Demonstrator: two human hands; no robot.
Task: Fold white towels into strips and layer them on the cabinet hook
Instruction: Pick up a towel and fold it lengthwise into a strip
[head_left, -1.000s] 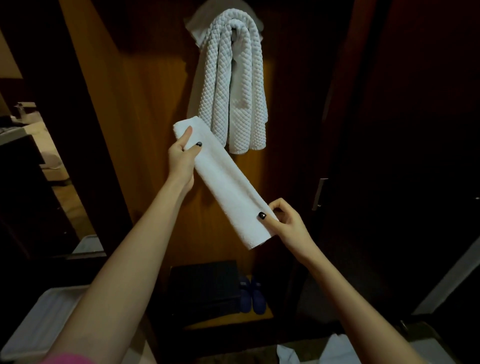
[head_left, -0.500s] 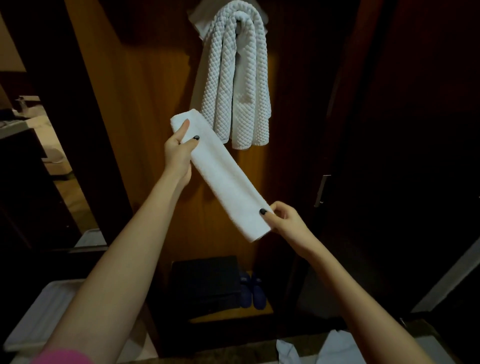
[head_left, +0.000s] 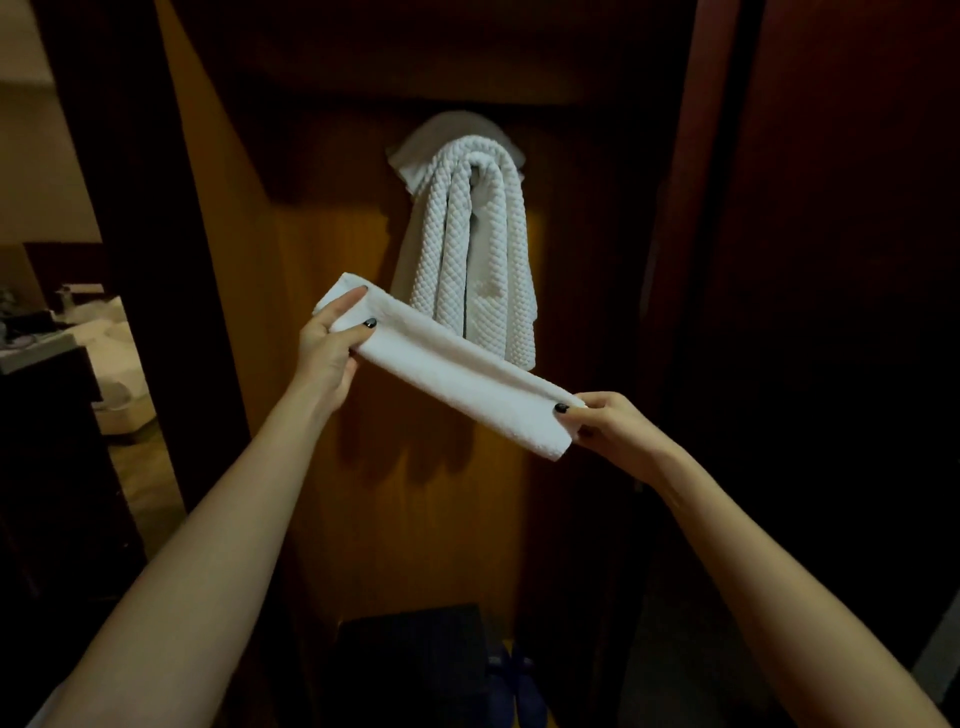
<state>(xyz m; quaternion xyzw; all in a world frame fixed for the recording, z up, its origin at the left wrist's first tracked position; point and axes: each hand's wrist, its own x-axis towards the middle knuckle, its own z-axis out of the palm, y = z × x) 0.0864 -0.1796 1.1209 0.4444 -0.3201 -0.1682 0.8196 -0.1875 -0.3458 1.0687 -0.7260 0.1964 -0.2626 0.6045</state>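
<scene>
A smooth white towel folded into a strip (head_left: 457, 371) stretches between my hands, sloping down to the right. My left hand (head_left: 332, 348) pinches its upper left end, thumb on top. My right hand (head_left: 605, 423) pinches the lower right end. Behind and above the strip, a white waffle-textured towel (head_left: 478, 244) hangs doubled over the hook on the wooden cabinet wall (head_left: 322, 291), with another white towel (head_left: 415, 156) under it at the top. The hook itself is hidden by the towels.
A dark cabinet door (head_left: 810, 312) stands open on the right. On the cabinet floor sit a dark box (head_left: 410, 660) and blue slippers (head_left: 514, 680). On the left, a dark frame edge (head_left: 130, 249) borders a room with white bedding (head_left: 111, 358).
The view has tilted up, so the hung towels sit lower in frame. The strip lies flatter now, with my right hand raised and moved right; both hands keep their hold.
</scene>
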